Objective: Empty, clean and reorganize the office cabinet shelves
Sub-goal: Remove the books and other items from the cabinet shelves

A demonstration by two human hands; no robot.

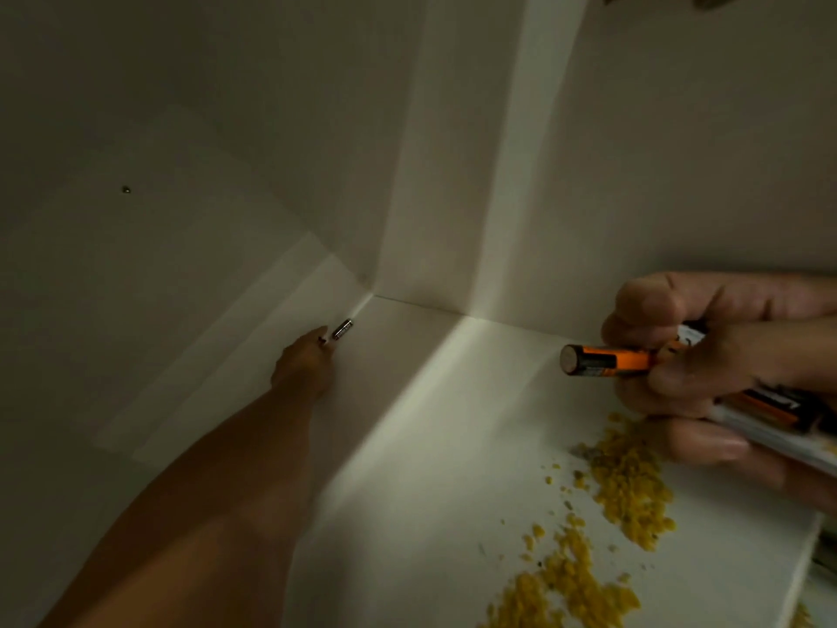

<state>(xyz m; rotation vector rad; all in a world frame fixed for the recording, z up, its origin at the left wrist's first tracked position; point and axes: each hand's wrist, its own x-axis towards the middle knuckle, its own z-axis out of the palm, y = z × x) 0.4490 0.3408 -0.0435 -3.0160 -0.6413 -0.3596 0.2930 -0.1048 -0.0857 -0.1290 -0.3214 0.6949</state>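
On the left, a small metal stud [126, 189] sat in the white side wall of the cabinet [136, 106]. Below it, the bare left forearm stretched deep along the white cabinet shelf [407, 446] toward the back left corner. The left hand [302, 362] lay far in, its fingertips right at a small silver cylindrical battery [342, 329] that rested on the shelf close to the corner; whether the fingers touched or pinched it could not be told in the dim light, nor how far they were curled.

A band of light crossed the shelf from the back wall toward the front.

To the right, loose yellow granules [629, 491] were scattered over the shelf in two patches near its front edge. Above them, the right hand [706, 355] hovered with fingers curled round an orange-and-black cylindrical battery [602, 361], whose flat metal end pointed left. The same hand also gripped a white card pack with more orange-and-black batteries [770, 423], blurred and running off the right edge.
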